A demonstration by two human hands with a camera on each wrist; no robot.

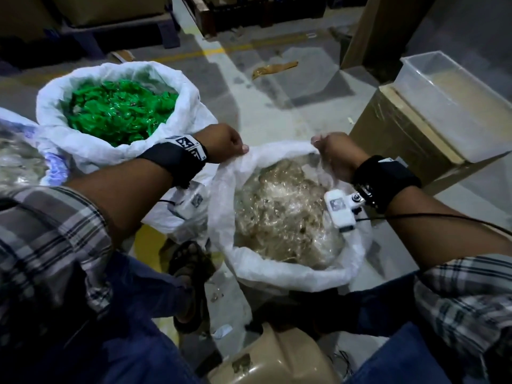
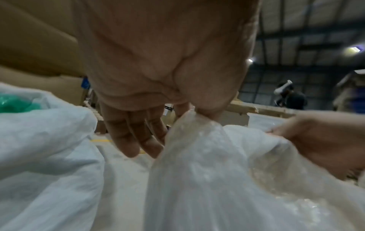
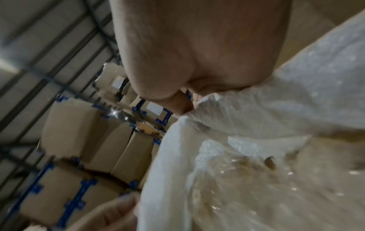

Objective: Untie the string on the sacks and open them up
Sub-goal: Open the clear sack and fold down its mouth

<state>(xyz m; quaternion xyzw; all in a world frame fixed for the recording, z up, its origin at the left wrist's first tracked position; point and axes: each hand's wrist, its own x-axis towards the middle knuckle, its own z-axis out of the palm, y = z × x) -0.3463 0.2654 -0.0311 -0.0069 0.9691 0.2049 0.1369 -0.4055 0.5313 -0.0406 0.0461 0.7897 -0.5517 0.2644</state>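
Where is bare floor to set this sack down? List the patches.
Bare concrete floor lies beyond the clear-wrapper sack, between the green-wrapper sack and the cardboard box. Crowded near the person's feet: sandal, tan stool.

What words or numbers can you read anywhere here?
None can be read.
Left wristband: black-and-white square code marks, no words.
White wrist camera: a square code mark, no words.
Sack beside the open one: printed mark, too blurred.
Boxes: white labels, too blurred.

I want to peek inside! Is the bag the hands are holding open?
Open: both hands hold the sack rim apart, clear wrappers showing.
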